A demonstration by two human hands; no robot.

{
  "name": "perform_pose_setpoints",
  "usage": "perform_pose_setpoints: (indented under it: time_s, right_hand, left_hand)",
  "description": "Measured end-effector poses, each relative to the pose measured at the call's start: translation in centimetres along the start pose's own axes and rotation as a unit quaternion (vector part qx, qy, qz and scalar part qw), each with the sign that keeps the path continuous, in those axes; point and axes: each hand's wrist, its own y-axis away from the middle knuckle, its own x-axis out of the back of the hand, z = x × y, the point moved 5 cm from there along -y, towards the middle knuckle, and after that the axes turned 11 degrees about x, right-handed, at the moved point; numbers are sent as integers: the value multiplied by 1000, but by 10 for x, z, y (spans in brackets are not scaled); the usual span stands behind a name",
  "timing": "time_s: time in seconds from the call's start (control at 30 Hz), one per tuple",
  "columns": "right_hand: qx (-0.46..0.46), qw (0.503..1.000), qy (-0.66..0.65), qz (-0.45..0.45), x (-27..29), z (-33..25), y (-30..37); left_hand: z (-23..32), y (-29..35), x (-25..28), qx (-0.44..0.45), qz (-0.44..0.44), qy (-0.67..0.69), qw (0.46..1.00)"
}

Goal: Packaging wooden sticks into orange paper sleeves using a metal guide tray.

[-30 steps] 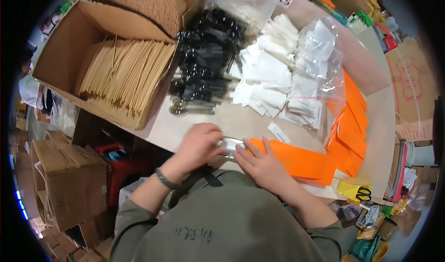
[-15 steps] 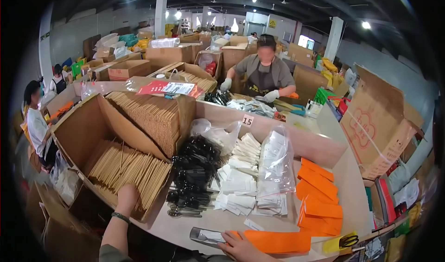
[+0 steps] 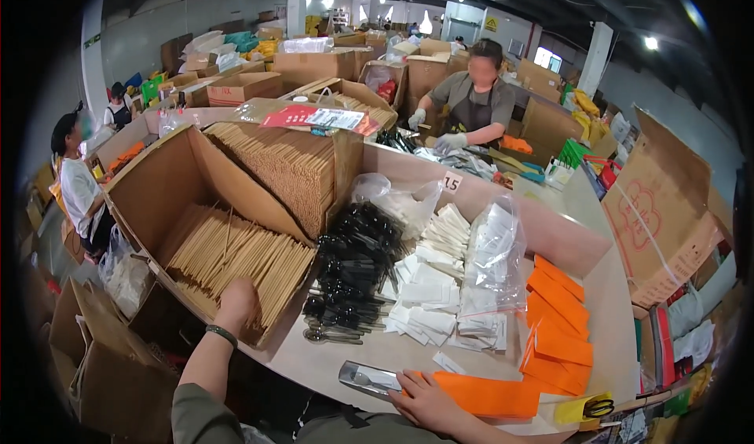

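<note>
Now an orange sleeve (image 3: 496, 395) lies under the spread right hand (image 3: 428, 405); brown cardboard strips (image 3: 255, 255) meet the left hand (image 3: 237, 303), its hold hidden.

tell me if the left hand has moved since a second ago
Yes: the left hand has gone left, judged against the open carton: from the clear packet to the brown stack inside it.

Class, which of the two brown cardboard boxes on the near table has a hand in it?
The nearer brown cardboard box, holding thin stacked tan pieces: the left hand is inside. The farther brown cardboard box has none.
</note>
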Motion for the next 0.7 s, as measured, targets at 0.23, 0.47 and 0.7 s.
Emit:
perform_pose_setpoints:
  time_s: [0.23,0.47,0.7]
  right_hand:
    - [-5,1000,-25,-12,-4,-9,8]
    - [-21,993,-114,33,7,15,7]
    - [-57,993,-103,28,15,14,1]
  left_hand:
    - [0,6,-2,-2,-69,-15,998]
    - [34,49,52,60,123,670,730]
    - [118,202,-54,67,-95,562,819]
